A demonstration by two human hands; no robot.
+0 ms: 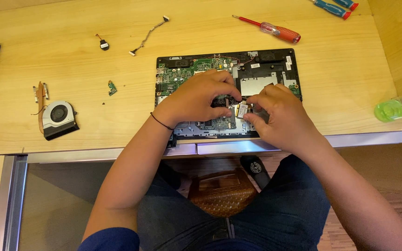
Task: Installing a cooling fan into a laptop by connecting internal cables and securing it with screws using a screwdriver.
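Note:
An opened laptop base (266,62) with its green circuit board (177,74) exposed lies on the wooden desk (340,79). Both my hands rest over its middle. My right hand (280,116) pinches a small pale card module (242,110) between thumb and fingers, just above the board. My left hand (201,97) has its fingers curled down on the board right beside that module, fingertips touching near it. A thin dark band circles my left wrist.
A cooling fan with a copper heat pipe (57,117) lies at the left. A small green board (112,87), a ribbon cable (149,35) and a small black part (103,45) lie behind it. A red-handled screwdriver (271,29) lies at the back, a green bottle (391,109) at the right.

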